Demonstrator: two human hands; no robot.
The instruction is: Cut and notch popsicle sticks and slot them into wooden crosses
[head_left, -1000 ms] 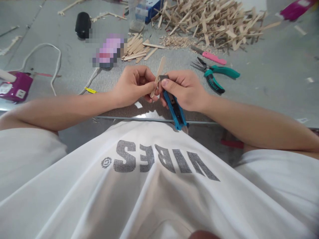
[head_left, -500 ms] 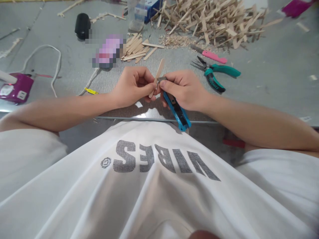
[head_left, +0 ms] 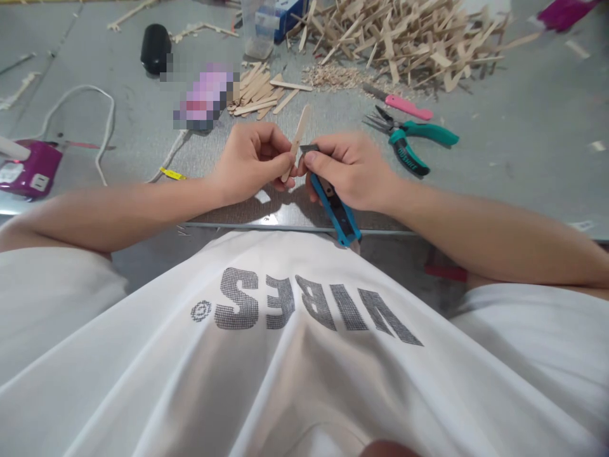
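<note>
My left hand (head_left: pixel 254 160) pinches a flat wooden craft stick (head_left: pixel 300 129) between thumb and fingers, its upper end pointing up and slightly right. My right hand (head_left: pixel 351 170) is wrapped round a blue utility knife (head_left: pixel 339 212), whose handle hangs down over the table's front edge. The short grey blade sticks out by the right thumb, close to the stick with a narrow gap between them. Both hands are near each other just above the table's front edge.
Behind the hands lie a small pile of craft sticks (head_left: pixel 254 89), wood shavings (head_left: pixel 333 77) and a large heap of sticks (head_left: pixel 404 44). Pliers (head_left: pixel 409 139) and a pink-handled knife (head_left: pixel 409 106) lie to the right. A phone (head_left: pixel 205 95), cable and purple box (head_left: pixel 35 168) are left.
The stick and the knife's blade, which met half a second ago, now stand slightly apart. My left hand has tilted the stick a little more upright.
</note>
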